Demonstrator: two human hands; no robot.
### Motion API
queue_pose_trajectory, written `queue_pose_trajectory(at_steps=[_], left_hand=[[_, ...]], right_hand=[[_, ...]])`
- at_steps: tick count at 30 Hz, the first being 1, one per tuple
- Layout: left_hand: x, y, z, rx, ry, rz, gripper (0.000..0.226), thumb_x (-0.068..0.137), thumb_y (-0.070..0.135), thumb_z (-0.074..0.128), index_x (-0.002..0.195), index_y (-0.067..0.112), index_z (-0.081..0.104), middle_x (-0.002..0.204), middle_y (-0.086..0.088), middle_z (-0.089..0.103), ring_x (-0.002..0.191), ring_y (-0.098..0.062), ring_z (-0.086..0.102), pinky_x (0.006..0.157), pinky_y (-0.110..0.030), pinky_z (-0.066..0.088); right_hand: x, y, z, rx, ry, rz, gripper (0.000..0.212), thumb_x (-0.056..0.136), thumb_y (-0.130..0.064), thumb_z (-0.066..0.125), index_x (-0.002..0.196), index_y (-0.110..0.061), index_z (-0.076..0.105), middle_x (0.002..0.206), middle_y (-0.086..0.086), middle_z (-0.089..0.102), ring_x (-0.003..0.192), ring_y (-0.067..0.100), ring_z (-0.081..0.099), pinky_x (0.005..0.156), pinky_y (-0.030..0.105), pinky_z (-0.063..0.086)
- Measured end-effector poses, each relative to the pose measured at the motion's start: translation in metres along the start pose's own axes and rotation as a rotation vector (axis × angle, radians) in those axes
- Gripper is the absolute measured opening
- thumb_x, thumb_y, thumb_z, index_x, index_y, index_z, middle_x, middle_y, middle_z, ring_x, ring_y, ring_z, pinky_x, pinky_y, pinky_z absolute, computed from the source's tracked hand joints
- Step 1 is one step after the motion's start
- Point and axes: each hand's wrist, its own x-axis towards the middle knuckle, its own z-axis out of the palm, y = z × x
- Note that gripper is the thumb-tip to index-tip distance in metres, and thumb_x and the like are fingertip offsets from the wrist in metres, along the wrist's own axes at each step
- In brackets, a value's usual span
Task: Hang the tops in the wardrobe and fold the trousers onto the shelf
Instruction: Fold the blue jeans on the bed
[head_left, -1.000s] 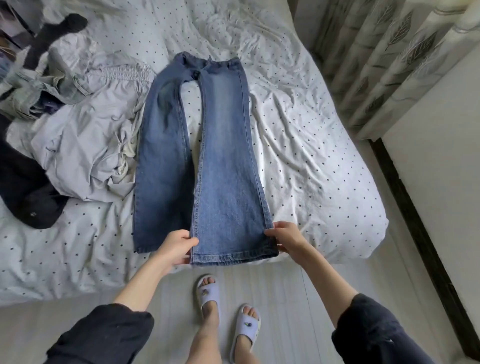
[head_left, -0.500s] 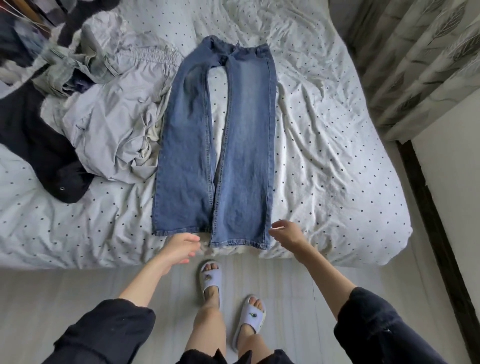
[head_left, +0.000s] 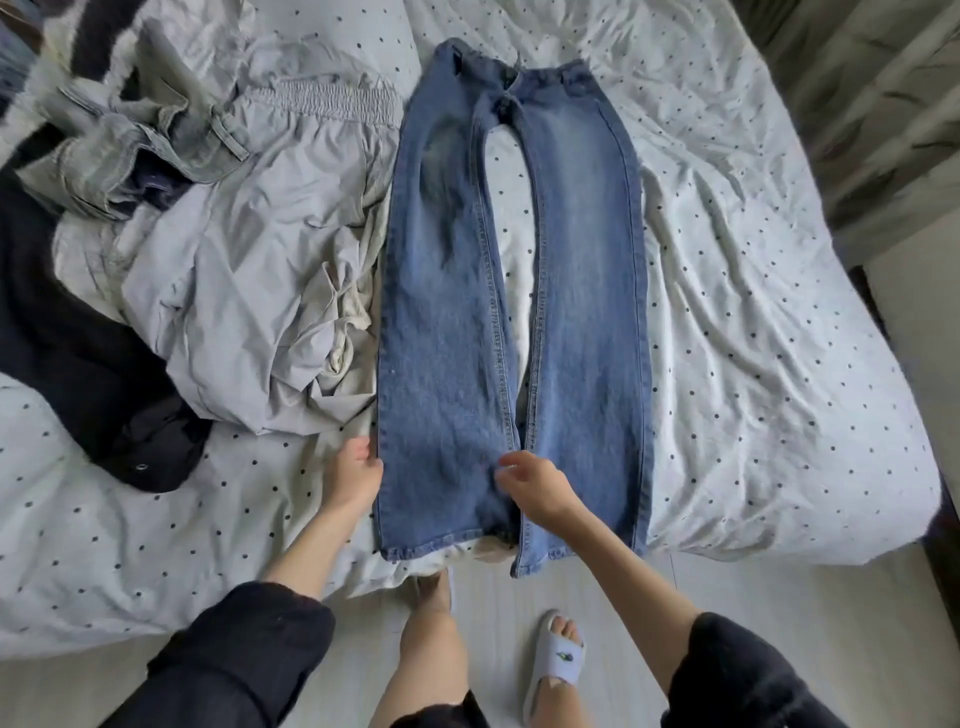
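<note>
Blue jeans (head_left: 514, 291) spread flat on dotted bedsheet (head_left: 753, 312), waistband far, hems at near edge, right hem hanging slightly over. Legs apart, strip of sheet showing between.

Left hand (head_left: 356, 475) at outer edge of left leg near the hem, fingers bent against the seam; looks like a light pinch, cannot tell for sure. Right hand (head_left: 535, 486) over inner edge of same leg, fingers loosely curled and blurred, apparently holding nothing.

Likely step: squaring legs before folding one onto the other.

Risks, judged:
- Denim heavy near edge; careless tug could drag the hems off the mattress.
- Left leg touching crumpled grey trousers (head_left: 249, 291); lifting that edge could snag them or bunch the fold.
- Wrinkled sheet underneath, so uneven crease likely.

Containers: none visible. No wardrobe, shelf or hangers in view. Loose pile at left only: grey trousers, striped grey garment (head_left: 140, 140), dark garment (head_left: 78, 364), all unsorted on the bed.
</note>
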Motion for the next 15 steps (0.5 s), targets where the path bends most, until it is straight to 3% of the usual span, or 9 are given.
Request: queue_pose_trajectory(at_steps=[4, 8, 11, 15], left_hand=[[0.030, 0.002, 0.000, 0.051, -0.122, 0.027, 0.007, 0.089, 0.006, 0.058, 0.095, 0.005, 0.057, 0.095, -0.015, 0.063, 0.089, -0.029, 0.060, 0.082, -0.038, 0.048], [0.030, -0.001, -0.011, 0.076, -0.193, 0.133, 0.021, 0.088, 0.013, 0.062, 0.074, 0.010, 0.048, 0.068, -0.009, 0.046, 0.066, -0.017, 0.044, 0.057, -0.027, 0.033], [0.020, 0.000, -0.022, 0.031, -0.244, 0.128, 0.020, 0.089, 0.015, 0.062, 0.077, 0.009, 0.047, 0.074, -0.012, 0.047, 0.070, -0.017, 0.046, 0.062, -0.030, 0.037], [0.001, 0.012, -0.027, -0.046, -0.258, 0.123, 0.026, 0.091, 0.012, 0.060, 0.072, 0.012, 0.042, 0.079, -0.015, 0.053, 0.069, -0.019, 0.053, 0.050, -0.023, 0.050]], right_hand=[[0.016, -0.021, 0.031, 0.007, -0.080, 0.002, 0.041, 0.094, -0.020, 0.052, 0.134, -0.015, 0.049, 0.129, 0.005, 0.058, 0.115, 0.021, 0.056, 0.087, 0.022, 0.041], [0.020, -0.032, 0.052, 0.044, -0.118, 0.033, 0.045, 0.091, -0.016, 0.057, 0.135, -0.012, 0.048, 0.132, 0.008, 0.056, 0.115, 0.023, 0.057, 0.096, 0.030, 0.045], [0.016, -0.038, 0.063, 0.033, -0.110, 0.027, 0.047, 0.089, -0.016, 0.060, 0.135, -0.013, 0.049, 0.131, 0.008, 0.056, 0.116, 0.023, 0.056, 0.100, 0.034, 0.043], [0.003, -0.041, 0.069, 0.054, -0.148, -0.001, 0.052, 0.088, -0.021, 0.064, 0.137, -0.014, 0.047, 0.135, 0.006, 0.054, 0.120, 0.021, 0.053, 0.099, 0.030, 0.043]])
